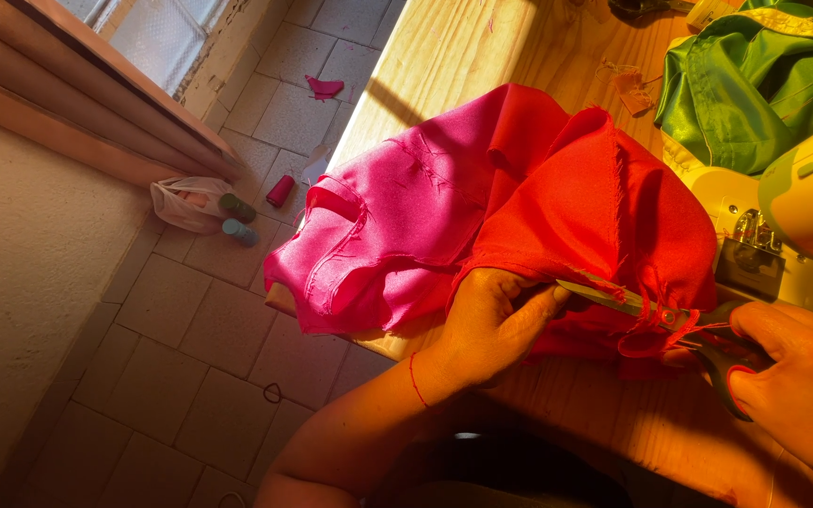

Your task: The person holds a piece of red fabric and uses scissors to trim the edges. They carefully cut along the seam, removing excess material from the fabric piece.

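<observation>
- One red-and-pink satin cloth, one pair of scissors, one green satin bundle, one yellow sewing machine.
- Pale wooden table; tiled floor under a window.
- Left hand closed on cloth hem; right hand gripping scissor handles, blades at frayed edge between hands.

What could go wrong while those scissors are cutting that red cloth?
The left hand pinches the red fabric right beside the blades of the scissors, so a thumb could get nicked. Loose threads hang around the blades and might snag. The pink fabric droops over the edge of the wooden table and could slide toward the floor.
</observation>
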